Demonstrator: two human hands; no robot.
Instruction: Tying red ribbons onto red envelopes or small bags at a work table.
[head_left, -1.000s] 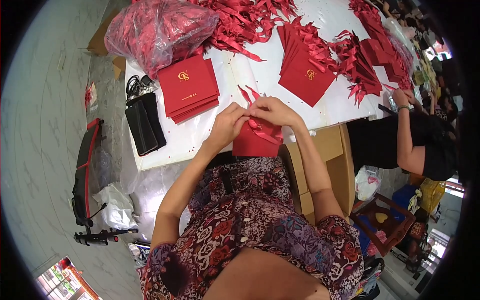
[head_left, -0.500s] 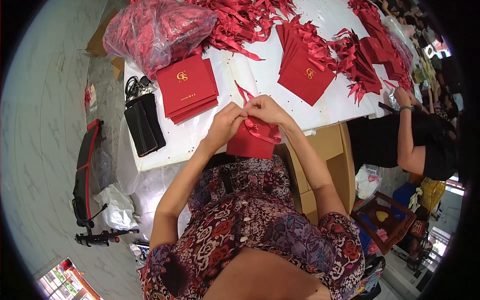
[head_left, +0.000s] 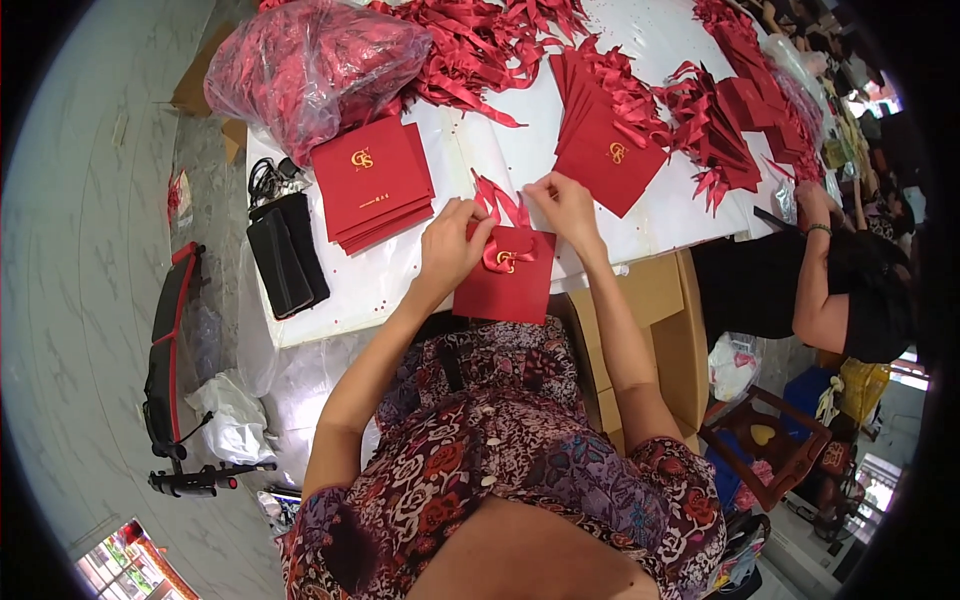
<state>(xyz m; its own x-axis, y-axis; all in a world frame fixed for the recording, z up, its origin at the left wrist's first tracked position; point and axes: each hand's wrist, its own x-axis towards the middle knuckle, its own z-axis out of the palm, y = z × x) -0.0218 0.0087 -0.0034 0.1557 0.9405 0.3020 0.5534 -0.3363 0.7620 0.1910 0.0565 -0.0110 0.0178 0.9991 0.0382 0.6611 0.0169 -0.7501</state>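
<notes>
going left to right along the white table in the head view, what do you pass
black pouch → stack of red envelopes → left hand → red envelope with a ribbon bow → right hand → fanned red envelopes → pile of ribboned red pieces → another person's hand

Bright, even daylight floods the white tabletop point(head_left: 480, 150), which nears overexposure along its far edge, where the surface washes out almost to pure white. Shadows are soft and short: only a faint dark fringe lies beneath the stack of red envelopes point(head_left: 372, 188) near the tabletop's left edge. A clear plastic bag of red ribbon point(head_left: 305, 65) at the far left corner throws small specular glints. The fisheye lens bows the tabletop's straight edges and closes the frame in a black circular vignette. Sharpness holds at centre; towards the right rim, detail smears, and the light source there is possibly a window, too blurred to confirm.
</notes>
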